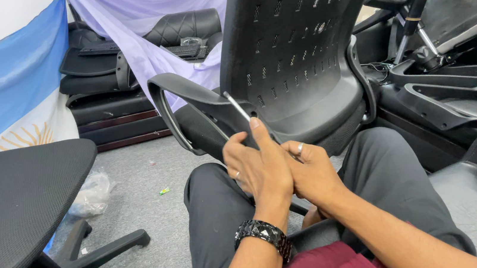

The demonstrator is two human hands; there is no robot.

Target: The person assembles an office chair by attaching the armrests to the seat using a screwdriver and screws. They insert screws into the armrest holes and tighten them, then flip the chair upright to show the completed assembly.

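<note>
Black chair back [300,49] rests between my knees; my left hand [260,170] pinches the thin metal key [237,106], right hand [313,170] closed alongside, steadying. Keeping the key straight should prevent slipping.

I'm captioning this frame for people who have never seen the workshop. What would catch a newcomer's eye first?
First, the big black perforated chair back, upright at centre between the person's knees. Just below it, the left hand and right hand press together around a thin metal tool, its tip against the back's lower edge beside the curved armrest. At far left, a mesh chair seat stands before a blue-and-white flag.
</note>
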